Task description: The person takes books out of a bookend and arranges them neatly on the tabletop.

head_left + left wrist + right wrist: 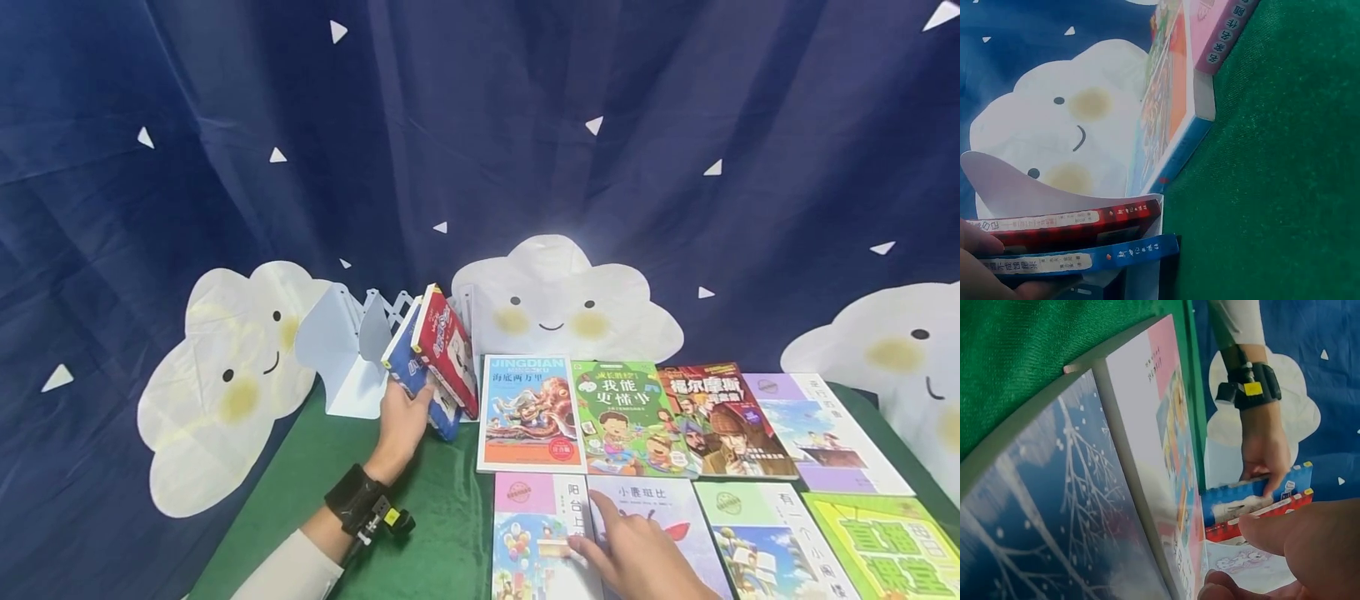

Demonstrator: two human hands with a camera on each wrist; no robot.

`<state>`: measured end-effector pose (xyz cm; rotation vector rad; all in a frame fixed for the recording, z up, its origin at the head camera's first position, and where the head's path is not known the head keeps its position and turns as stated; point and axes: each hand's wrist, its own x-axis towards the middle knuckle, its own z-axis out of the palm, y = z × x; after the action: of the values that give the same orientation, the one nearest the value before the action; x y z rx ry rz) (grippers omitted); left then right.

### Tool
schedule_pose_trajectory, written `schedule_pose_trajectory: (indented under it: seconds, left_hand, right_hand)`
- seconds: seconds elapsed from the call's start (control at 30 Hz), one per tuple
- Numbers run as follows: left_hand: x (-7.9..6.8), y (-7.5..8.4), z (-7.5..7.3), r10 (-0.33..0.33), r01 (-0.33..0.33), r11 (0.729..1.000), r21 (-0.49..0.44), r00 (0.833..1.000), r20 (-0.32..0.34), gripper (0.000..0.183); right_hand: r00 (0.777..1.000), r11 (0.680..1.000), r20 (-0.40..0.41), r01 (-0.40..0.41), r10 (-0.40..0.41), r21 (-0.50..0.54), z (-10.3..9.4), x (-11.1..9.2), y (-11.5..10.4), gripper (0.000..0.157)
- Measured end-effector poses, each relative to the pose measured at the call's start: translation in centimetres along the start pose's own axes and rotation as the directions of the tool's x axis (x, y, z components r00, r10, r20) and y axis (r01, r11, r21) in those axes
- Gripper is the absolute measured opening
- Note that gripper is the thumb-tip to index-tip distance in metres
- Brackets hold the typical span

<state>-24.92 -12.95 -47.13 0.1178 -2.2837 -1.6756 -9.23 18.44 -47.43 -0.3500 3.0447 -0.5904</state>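
My left hand (403, 421) pinches a blue book (406, 372), thumb on one cover and fingers behind the other. It stands upright and slightly tilted beside a red book (448, 346) in a white folding book rack (351, 385). In the left wrist view the blue spine (1138, 251) runs alongside the red spine (1124, 216). My right hand (641, 554) hovers low over a pale lilac book (651, 497), thumb and forefinger apart, the thumb near the neighbouring pink-topped book (516, 517). Nothing shows between its fingers in the right wrist view.
Beside the rack lies a row of books: an octopus-cover book (528, 417), a green one (626, 417), a detective one (727, 421) and a lilac one (832, 433). Nearer lie a tree-house book (768, 533) and a lime-green book (885, 542). A dark blue curtain (525, 125) hangs behind.
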Motion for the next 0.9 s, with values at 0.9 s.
schedule_pose_trajectory:
  seconds: [0.9]
  left_hand:
    - [-7.2,3.7,-9.1,0.051,-0.008,0.976,0.216,0.98,-0.194,0.034]
  right_hand:
    - [0.99,0.974,-0.098,0.117,-0.099,0.195,-1.4,0.2,0.0,0.049]
